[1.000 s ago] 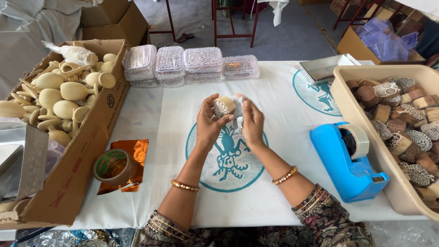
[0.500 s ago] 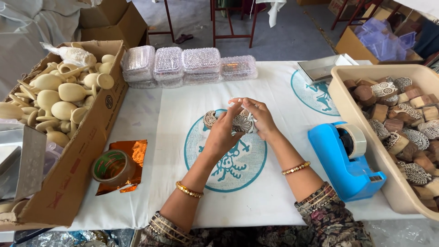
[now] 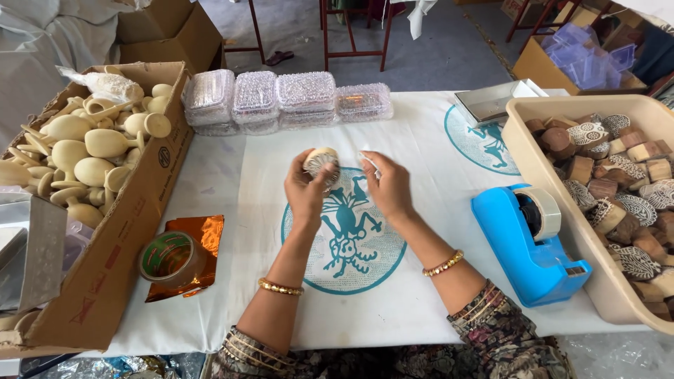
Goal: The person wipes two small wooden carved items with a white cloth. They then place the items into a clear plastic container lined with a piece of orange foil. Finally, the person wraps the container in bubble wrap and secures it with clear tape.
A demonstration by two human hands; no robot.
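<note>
Now, here is how things are lying around the teal round print on the white table cloth.

Left hand: the left hand is closing around a round carved wooden stamp and lifting it up over the top of the teal round print.

Right hand: the right hand is pinching a small strip of clear tape, just right of the stamp.

What changed: half a second ago both hands were pressing together low on the stamp. Now they are moving apart and the stamp is turning its carved face up, so the taping looks like it is getting ready again.

Tape holder: the blue tape dispenser is sitting to the right of the print.

Bin: the tan bin of wooden stamps is sitting further right.

Box: the cardboard box of pale wooden cups is sitting left of the print.

Cases: clear bumpy plastic cases are waiting behind the print.

Roll: a tape roll is lying on orange foil at the left.
</note>
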